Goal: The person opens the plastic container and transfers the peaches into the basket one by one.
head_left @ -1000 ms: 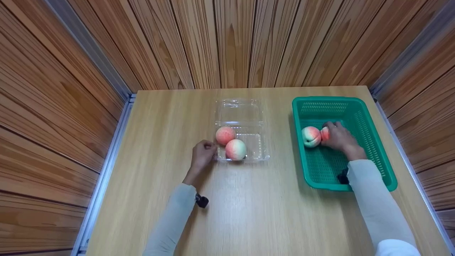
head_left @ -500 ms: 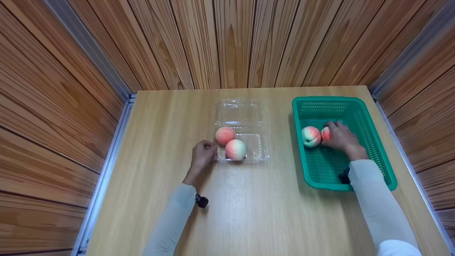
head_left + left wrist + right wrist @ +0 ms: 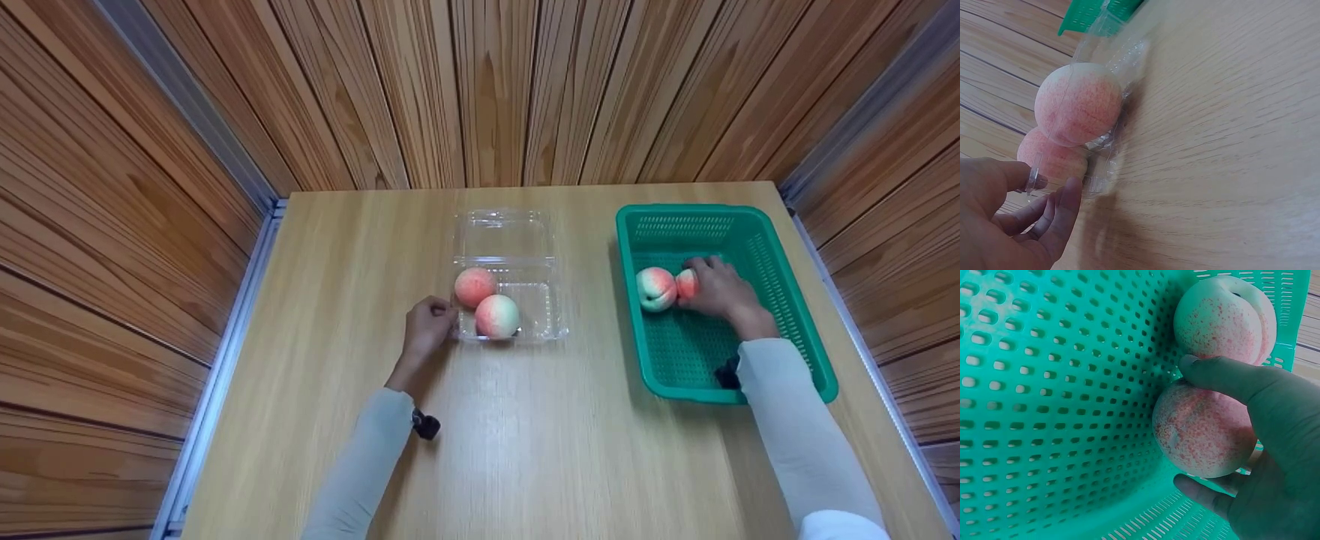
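At the left corner of a clear plastic clamshell container [image 3: 536, 307], my left hand [image 3: 429, 326] pinches the rim between thumb and fingers. The container's lid is folded back flat, and two peaches [image 3: 497, 316] lie in its left half, touching in the head view. Inside the green basket [image 3: 651, 375] my right hand [image 3: 718, 291] holds a peach [image 3: 1204, 430], thumb on one side and fingers on the other. A second basket peach [image 3: 656, 289] sits right beside it against the left wall. My right hand partly hides the held peach in the head view.
The wooden table [image 3: 510, 450] carries the container near its middle and the basket at its right. Wood-plank walls [image 3: 495, 90] stand behind and at both sides. A small black wrist camera [image 3: 426, 426] is on my left wrist.
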Action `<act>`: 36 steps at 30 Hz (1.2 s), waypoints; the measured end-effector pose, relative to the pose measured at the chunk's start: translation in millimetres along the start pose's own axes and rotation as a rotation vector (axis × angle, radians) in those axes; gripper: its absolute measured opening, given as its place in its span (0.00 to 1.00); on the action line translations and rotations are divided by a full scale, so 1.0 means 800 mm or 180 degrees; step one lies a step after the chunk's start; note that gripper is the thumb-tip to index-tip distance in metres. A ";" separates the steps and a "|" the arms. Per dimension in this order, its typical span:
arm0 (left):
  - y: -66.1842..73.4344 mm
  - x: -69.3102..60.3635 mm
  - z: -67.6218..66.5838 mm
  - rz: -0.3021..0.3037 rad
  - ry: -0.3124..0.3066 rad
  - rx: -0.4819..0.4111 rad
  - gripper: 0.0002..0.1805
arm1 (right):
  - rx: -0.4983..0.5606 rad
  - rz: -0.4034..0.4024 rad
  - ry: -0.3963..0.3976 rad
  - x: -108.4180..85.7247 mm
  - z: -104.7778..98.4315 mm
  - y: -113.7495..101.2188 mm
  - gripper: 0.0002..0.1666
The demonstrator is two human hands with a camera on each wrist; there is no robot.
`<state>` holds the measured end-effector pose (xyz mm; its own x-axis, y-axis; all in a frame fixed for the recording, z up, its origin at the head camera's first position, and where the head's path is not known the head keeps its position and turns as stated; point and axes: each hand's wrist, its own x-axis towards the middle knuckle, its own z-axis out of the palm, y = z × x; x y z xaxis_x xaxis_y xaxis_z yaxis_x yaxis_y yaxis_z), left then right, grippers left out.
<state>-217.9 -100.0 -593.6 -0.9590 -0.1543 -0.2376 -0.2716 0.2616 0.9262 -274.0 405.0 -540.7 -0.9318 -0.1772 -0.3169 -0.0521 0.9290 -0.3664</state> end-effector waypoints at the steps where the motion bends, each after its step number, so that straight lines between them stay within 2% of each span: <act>1: 0.000 0.000 0.000 -0.0008 -0.0007 0.0005 0.06 | 0.0000 -0.0004 0.0001 0.000 0.000 0.000 0.46; 7: 0.001 0.000 0.000 -0.0069 -0.0020 0.0025 0.06 | -0.0001 -0.0044 0.0059 -0.002 -0.002 -0.002 0.46; 13: 0.001 0.000 0.000 -0.0056 -0.0039 -0.0017 0.06 | -0.0055 -0.0093 0.0091 -0.004 -0.004 -0.005 0.47; 20: 0.000 0.003 0.000 -0.0011 -0.0014 0.0067 0.07 | -0.0085 -0.0117 0.0143 -0.007 -0.008 -0.009 0.48; 25: 0.000 0.003 0.000 -0.0127 -0.0045 0.0004 0.06 | -0.0115 -0.0137 0.0197 -0.010 -0.012 -0.012 0.47; 36: 0.001 0.001 0.000 -0.0110 -0.0048 -0.0075 0.05 | -0.0273 -0.0178 0.0339 -0.018 -0.021 -0.023 0.44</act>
<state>-219.1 -100.0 -593.5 -0.9503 -0.1483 -0.2739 -0.3028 0.2339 0.9239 -265.3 396.2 -514.9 -0.9592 -0.1983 -0.2017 -0.1313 0.9438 -0.3034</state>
